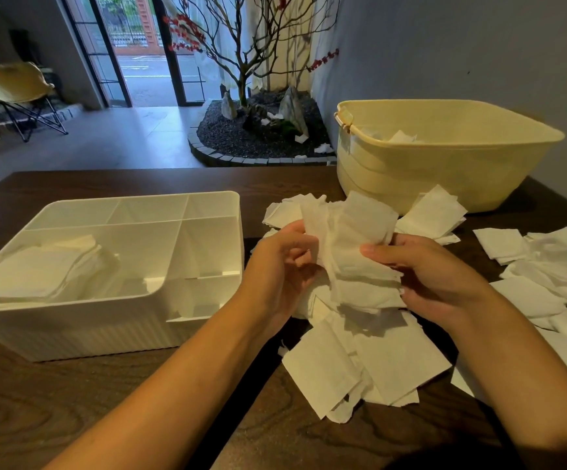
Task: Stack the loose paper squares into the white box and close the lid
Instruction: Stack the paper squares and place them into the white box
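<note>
Between the two hands, above the middle of the tabletop [139, 395], a thick bundle of paper squares [360, 252] is being held upright, its long axis running roughly from the near edge toward the far edge and leaning a little to the right at the top. The left hand [275, 266] is gripping the bundle's left side, fingers curled round the sheets and the thumb lying along the upper edge; its forearm is reaching in from the near left corner. The right hand [434, 276] is clasping the right side, its fingers [377, 251] pressing flat across the front of the sheets, with its forearm coming in from the near right corner. Both wrists are hanging clear of the wood.

Under the bundle, loose squares [360, 361] are lying in an untidy heap, some overlapping, corners pointing every way. More squares [546, 262] are spreading toward the right edge, and a few are resting against the foot of a yellow tub [445, 164] standing at the far right corner, with a few more showing inside it.

Toward the left edge, the white box [204, 320] is sitting open, its long side running left to right. Dividers are splitting it into compartments; a stack of squares [45, 266] is filling the large near-left one, tilted and spilling slightly over the rim. Whether the lid is in view I cannot tell.
</note>
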Demonstrator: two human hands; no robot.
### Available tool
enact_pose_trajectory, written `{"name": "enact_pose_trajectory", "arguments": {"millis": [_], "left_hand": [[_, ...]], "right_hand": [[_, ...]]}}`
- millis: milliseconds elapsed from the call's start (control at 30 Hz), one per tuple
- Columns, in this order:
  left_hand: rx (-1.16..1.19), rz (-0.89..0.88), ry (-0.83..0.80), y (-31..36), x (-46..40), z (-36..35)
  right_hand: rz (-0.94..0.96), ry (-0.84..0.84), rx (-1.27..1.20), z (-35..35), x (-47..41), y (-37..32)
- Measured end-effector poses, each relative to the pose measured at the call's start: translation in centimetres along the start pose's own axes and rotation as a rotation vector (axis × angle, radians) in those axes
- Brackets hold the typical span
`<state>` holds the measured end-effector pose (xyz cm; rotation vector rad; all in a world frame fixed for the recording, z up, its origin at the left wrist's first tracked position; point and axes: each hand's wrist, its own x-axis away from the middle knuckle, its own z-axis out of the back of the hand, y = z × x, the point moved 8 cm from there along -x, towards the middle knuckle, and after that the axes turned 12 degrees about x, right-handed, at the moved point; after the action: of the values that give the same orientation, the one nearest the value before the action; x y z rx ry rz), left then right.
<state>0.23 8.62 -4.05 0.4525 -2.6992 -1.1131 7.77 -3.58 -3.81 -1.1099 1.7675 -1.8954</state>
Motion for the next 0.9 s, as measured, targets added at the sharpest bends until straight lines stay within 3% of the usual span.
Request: {"name": "enact_pose_trajectory", "arguments": {"millis": [200, 600, 800, 900], "left_hand": [[-0.142, -0.078, 0.075, 0.8, 0.3, 0.3], [-0.071, -0.143, 0.179, 1.3, 0.5, 1.1], [-0.019, -0.067, 0.058, 0.5, 0.0, 0.7], [-0.094, -0.019, -0.008, 0.1, 0.0, 0.0]], "right_hand": [[0.010, -0.038, -0.164, -0.2, 0.2, -0.2], [0.070, 0.011, -0.391, 0.2, 0.4, -1.1], [0.044, -0.126, -0.395, -0.8, 0.6, -0.8], [0.034, -0.101, -0.403, -0.5, 0.6, -0.5]]}}
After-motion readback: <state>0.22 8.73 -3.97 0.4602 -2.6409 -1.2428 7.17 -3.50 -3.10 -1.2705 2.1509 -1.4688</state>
